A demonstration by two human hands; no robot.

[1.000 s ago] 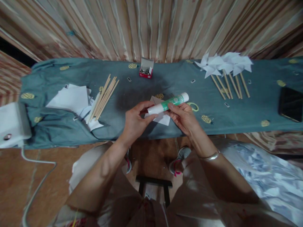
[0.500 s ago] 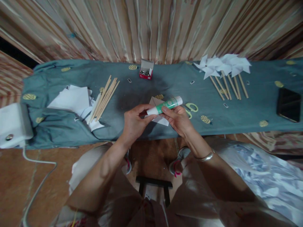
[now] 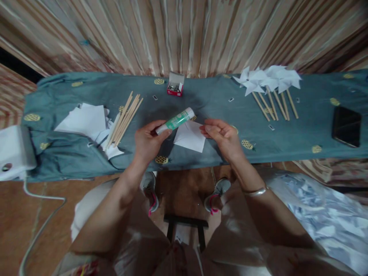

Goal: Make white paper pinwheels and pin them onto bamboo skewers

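Note:
My left hand is closed around the lower end of a white and green glue stick, which slants up to the right. Beneath and beside it, a creased square of white paper lies on the cloth. My right hand is at the paper's right edge, fingers loosely curled and holding nothing that I can see; whether the fingertips touch the paper is unclear. Scissors with light green handles are mostly hidden behind this hand.
A small red box of metal pieces stands open at the back. Wooden sticks and white paper pieces lie left. Several paper pinwheels and a black phone are right. A white device with a cable sits far left.
My right hand has let go of the glue stick and moved right. The left hand has shifted left with the glue stick, uncovering more of the paper.

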